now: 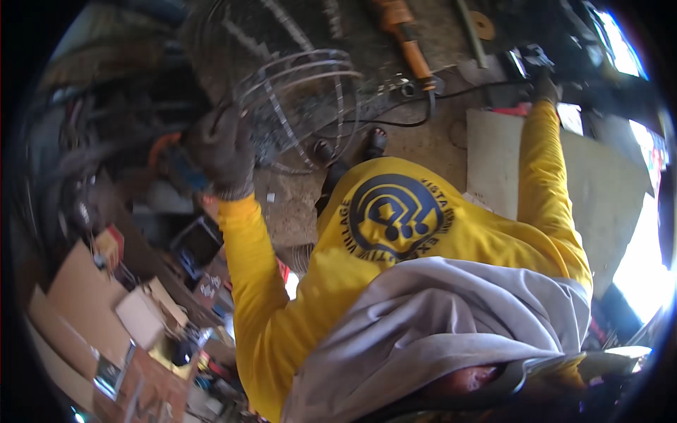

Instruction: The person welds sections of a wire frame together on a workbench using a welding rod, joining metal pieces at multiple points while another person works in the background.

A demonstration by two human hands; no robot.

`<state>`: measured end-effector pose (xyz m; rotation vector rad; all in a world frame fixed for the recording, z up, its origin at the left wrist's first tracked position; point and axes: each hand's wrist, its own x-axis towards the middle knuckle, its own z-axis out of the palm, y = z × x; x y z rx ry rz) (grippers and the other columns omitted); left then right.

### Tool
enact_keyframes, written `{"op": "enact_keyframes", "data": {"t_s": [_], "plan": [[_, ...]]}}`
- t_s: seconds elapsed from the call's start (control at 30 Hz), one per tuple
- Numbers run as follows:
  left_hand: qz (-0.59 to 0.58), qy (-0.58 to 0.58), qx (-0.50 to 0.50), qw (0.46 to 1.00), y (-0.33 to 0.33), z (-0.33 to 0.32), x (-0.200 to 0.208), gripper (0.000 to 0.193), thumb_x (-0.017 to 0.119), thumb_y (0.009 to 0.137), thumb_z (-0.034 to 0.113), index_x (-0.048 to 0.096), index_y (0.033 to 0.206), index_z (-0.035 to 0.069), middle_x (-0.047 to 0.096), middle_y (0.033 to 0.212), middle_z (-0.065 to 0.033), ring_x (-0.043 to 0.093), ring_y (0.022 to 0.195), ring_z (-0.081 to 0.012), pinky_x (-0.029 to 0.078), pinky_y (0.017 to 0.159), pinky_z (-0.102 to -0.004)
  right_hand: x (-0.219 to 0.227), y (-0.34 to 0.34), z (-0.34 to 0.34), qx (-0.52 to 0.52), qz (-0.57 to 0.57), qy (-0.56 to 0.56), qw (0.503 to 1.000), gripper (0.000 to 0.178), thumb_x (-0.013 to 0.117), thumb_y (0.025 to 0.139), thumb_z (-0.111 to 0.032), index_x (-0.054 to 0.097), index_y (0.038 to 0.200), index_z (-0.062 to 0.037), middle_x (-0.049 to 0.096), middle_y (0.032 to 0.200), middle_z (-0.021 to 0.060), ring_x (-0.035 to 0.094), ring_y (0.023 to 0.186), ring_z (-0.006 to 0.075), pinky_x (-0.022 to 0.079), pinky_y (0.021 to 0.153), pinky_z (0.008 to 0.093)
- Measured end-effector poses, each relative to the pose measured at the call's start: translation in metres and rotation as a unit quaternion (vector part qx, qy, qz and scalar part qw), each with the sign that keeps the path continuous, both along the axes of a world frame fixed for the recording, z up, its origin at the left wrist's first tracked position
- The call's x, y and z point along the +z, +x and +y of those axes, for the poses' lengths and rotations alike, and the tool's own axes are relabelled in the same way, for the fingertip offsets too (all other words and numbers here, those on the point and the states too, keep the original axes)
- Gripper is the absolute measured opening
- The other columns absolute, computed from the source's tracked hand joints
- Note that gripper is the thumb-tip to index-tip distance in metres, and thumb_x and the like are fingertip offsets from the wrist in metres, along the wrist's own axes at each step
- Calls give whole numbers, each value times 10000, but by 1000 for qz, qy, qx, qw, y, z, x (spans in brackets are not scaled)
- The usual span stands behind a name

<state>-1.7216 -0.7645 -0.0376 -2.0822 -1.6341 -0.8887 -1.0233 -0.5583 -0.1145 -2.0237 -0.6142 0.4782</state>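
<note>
Grey cloth [451, 303], soft and deeply folded, covers the person's head and shoulders at the lower edge. Below it, a yellow sweatshirt [338, 278] of smooth knit fabric carries a round dark blue print [395, 215]. Left hand [220, 148]: dark glove, fingers bent at the left side of the wire frame [300, 81]; blur prevents telling whether they are clamped on it. Wire frame: thin metal hoops joined by ribbed rods, forming an open, rounded cage, located just right of the left hand and in front of the dark, scuffed worktop [360, 28]. An orange-and-blue item [185, 171] shows beside the left glove; its kind cannot be told. Right hand [546, 86]: dark glove, arm extended to the upper right, just beside a grey metal piece [534, 56]; whether its fingers are apart or together cannot be told. On the worktop lie an orange power tool [405, 35] with a long body, a straight bar [471, 32] and a flat tan disc [482, 25] with a central hole. A black cable [465, 90] curves near the worktop edge. A stiff beige sheet [490, 158] lies under the right arm. Containers: a cardboard box [88, 299] with flat, spread panels and a smaller pale box [139, 315] stand at lower left; their contents cannot be made out. Two sandalled feet [377, 141] rest on the brown floor [282, 218].
</note>
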Motion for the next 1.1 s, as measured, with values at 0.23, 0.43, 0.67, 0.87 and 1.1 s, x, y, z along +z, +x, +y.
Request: {"op": "enact_keyframes", "data": {"t_s": [0.23,0.43,0.67,0.87,1.1], "plan": [[5,-8,11,1000,2,1,-3,167,778,839,188,738,986,120,714,981,-73,683,855,-287,510,755,-408,11,-14,4,-106,-217,6,971,662,640,931,-446,587,1249,132,687,1187,265,682,1075,338,518,928,386],[-32,-21,21,999,1,-1,-16,211,789,818,241,752,1017,179,714,1006,-60,663,902,-300,506,818,-446,81,86,21,48,-154,257,953,523,593,959,-395,617,1149,91,686,1060,232,672,964,328,524,844,379],[-38,10,17,999,6,2,-11,213,799,809,230,759,1015,198,706,989,-52,661,885,-284,517,784,-436,193,-22,-67,246,-278,256,893,319,582,968,-272,653,1110,6,675,922,139,634,786,256,504,709,344],[-45,14,11,999,8,3,-5,218,807,780,175,777,993,139,734,990,-97,693,886,-293,551,787,-401,195,-123,-92,416,-136,251,863,241,539,1005,-183,625,1156,-16,649,840,71,590,660,173,478,597,298],[-66,64,-5,996,5,9,-13,230,809,798,217,766,1024,230,723,966,-52,676,830,-279,537,718,-405,201,-187,-109,452,25,117,884,382,555,1005,-142,508,1349,19,627,943,48,592,699,91,489,590,230]]}}
